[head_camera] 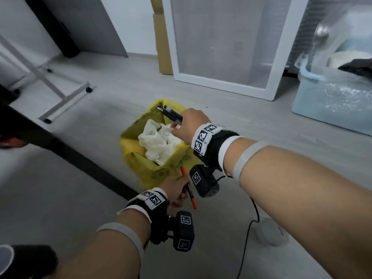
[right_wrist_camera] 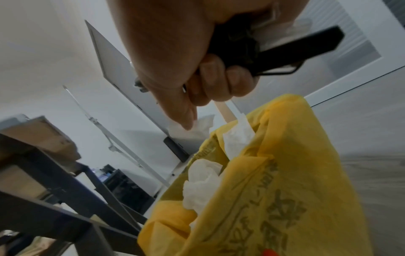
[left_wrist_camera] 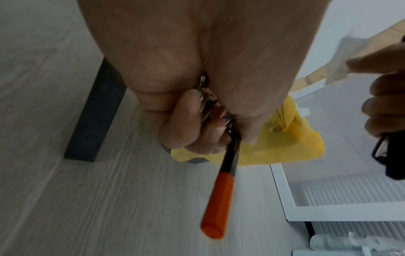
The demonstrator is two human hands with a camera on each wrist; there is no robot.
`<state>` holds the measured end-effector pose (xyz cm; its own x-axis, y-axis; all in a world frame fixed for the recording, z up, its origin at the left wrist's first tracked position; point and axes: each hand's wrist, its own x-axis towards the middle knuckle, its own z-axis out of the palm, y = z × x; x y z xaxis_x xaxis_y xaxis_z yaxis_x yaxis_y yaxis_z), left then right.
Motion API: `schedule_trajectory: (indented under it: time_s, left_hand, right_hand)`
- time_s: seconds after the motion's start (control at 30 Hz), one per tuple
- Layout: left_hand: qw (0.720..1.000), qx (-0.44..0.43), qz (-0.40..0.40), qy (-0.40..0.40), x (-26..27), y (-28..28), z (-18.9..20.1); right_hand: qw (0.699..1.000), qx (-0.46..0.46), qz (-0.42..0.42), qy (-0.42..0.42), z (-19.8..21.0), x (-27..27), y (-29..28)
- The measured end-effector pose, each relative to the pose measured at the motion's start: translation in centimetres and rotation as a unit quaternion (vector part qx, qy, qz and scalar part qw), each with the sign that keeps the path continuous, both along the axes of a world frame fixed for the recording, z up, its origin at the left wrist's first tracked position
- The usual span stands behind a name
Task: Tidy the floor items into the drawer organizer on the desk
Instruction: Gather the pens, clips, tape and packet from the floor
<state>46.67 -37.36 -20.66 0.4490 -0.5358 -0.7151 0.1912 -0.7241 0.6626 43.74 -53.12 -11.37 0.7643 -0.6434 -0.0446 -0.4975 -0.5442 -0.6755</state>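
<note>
My left hand (head_camera: pixel 178 189) grips an orange-capped pen (head_camera: pixel 188 188) low in the head view. The left wrist view shows its fingers (left_wrist_camera: pixel 197 131) curled round the pen (left_wrist_camera: pixel 221 199) and some small metal pieces (left_wrist_camera: pixel 203 97). My right hand (head_camera: pixel 178 124) hovers over a yellow bin bag (head_camera: pixel 130 137) with a wad of white tissue (head_camera: pixel 159 141) in it. That hand holds black pens (head_camera: pixel 170 114). From the right wrist view its fingers (right_wrist_camera: pixel 219 78) wrap a long black item (right_wrist_camera: pixel 295 50), and a fingertip touches a scrap of tissue (right_wrist_camera: pixel 199 127).
A dark desk bar (head_camera: pixel 80 158) crosses the floor at left. A white framed panel (head_camera: pixel 221 47) leans at the back, with a pale blue tub under plastic (head_camera: pixel 332 101) to its right. A white castor rack (head_camera: pixel 60 93) stands at left. A black cable (head_camera: pixel 247 238) trails beside a grey round object (head_camera: pixel 270 232).
</note>
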Motion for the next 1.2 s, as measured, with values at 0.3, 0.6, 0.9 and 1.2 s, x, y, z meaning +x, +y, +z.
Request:
schedule_trajectory:
  time_s: [0.3,0.6,0.9,1.2]
  left_hand:
    - [0.999,-0.001,-0.044,-0.016,-0.1,-0.4,-1.8]
    - [0.994,-0.009,-0.085,0.071,-9.1,-5.0,-4.8]
    - [0.997,0.018,-0.063,0.044,-6.9,-5.0,-5.2]
    - [0.996,0.005,-0.039,0.074,-6.3,-3.9,-12.3]
  right_hand:
    - [0.998,0.042,-0.047,-0.025,-1.7,-4.7,-1.1]
    - [0.980,0.098,-0.171,0.025,-7.0,-15.9,-4.2]
    - [0.992,0.083,-0.092,0.018,-5.8,-12.4,-5.0]
    - [0.932,0.043,-0.059,0.354,-20.7,-22.3,-4.7]
